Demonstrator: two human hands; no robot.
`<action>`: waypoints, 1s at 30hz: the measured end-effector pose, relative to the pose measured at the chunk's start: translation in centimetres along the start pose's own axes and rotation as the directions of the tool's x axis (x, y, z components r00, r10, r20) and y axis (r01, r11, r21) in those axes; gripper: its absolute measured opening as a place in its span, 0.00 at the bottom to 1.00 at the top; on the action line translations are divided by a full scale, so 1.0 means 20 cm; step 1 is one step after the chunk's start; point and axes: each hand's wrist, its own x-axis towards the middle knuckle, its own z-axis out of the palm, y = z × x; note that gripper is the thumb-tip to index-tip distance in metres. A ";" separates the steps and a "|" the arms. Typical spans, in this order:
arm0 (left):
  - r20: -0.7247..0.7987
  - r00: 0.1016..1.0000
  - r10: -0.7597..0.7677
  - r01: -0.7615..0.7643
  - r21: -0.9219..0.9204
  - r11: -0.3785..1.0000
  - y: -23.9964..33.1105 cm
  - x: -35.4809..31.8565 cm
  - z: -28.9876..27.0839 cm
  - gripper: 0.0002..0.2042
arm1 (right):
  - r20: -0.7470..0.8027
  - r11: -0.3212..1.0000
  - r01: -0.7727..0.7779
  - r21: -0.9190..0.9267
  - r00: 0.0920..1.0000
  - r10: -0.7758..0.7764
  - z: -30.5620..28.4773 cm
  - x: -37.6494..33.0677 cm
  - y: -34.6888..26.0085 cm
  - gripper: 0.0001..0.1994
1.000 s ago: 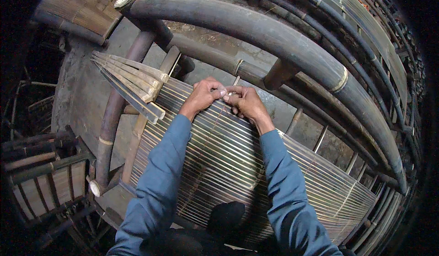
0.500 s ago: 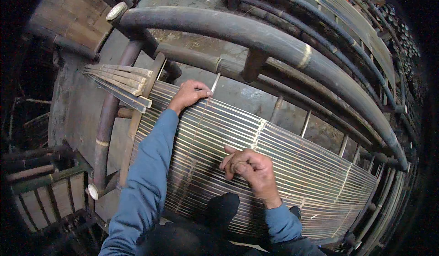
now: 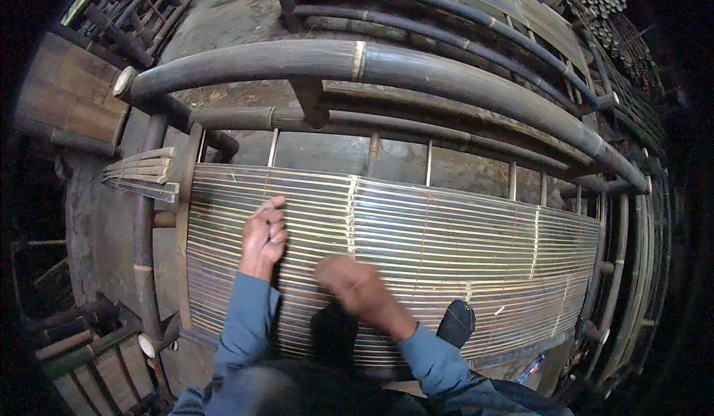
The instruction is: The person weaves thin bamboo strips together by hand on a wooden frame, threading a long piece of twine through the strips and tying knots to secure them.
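Note:
A panel of pale bamboo slats point(image 3: 476, 237) stretches in front of me, its thin strips running left to right. Over its left part is my left hand point(image 3: 265, 231), fingers curled closed; anything inside them is hidden. My right hand point(image 3: 355, 288) is over the slats nearer my body, to the right of the left one. Motion blur smears its fingers, so what it holds, if anything, cannot be made out. Thin brown threads cross the slats, and a pale woven band point(image 3: 351, 208) runs across them beyond my right hand.
A thick dark bamboo rail point(image 3: 275, 57) arches beyond the panel. Split bamboo pieces point(image 3: 145, 171) stick out at the left frame post. My dark shoe point(image 3: 457, 324) rests on the slats. A bottle point(image 3: 531, 370) lies at lower right. Another bamboo bench point(image 3: 476, 22) stands farther off.
My view has shifted to the right. My left hand has left the panel's far edge and come nearer to me. My right hand has moved closer to the left and is now blurred.

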 end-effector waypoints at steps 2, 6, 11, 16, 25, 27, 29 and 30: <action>-0.135 0.986 0.103 -0.053 0.330 0.943 0.08 -0.14 0.04 0.10 | -0.457 0.935 -0.246 -0.255 0.883 0.108 -0.29 0.03 0.08 0.13; -0.030 0.930 0.365 -0.159 0.864 0.477 0.12 -0.28 -0.42 0.12 | -0.795 0.396 -0.719 -0.572 0.604 -0.051 -0.72 -0.04 0.33 0.10; 0.397 0.619 0.677 -0.064 0.885 -0.460 0.01 -0.64 -0.28 0.16 | -0.733 0.341 -0.713 -0.613 0.674 0.091 -0.70 -0.09 0.50 0.09; 0.616 0.533 0.580 -0.512 0.781 -0.358 -0.10 -0.52 0.36 0.14 | -0.627 0.374 -0.598 -0.709 0.777 0.055 -0.78 -0.15 0.61 0.06; 0.711 0.665 0.231 -0.706 0.698 -0.115 -0.64 0.51 1.02 0.09 | -0.480 0.794 -0.578 0.188 0.651 0.588 -1.22 -0.37 0.16 0.11; 0.656 0.723 0.216 -0.645 0.753 -0.132 -0.74 0.59 1.08 0.09 | -0.613 0.830 0.023 0.557 0.686 0.392 -1.26 -0.34 0.12 0.11; 0.621 0.755 0.212 -0.597 0.784 -0.171 -0.82 0.60 1.10 0.09 | -0.593 0.680 0.277 0.678 0.753 0.285 -1.34 -0.24 0.10 0.09; 0.558 0.818 0.140 -0.524 0.824 -0.216 -0.83 0.62 1.11 0.09 | -0.551 0.638 0.283 0.716 0.790 0.268 -1.37 -0.19 0.15 0.06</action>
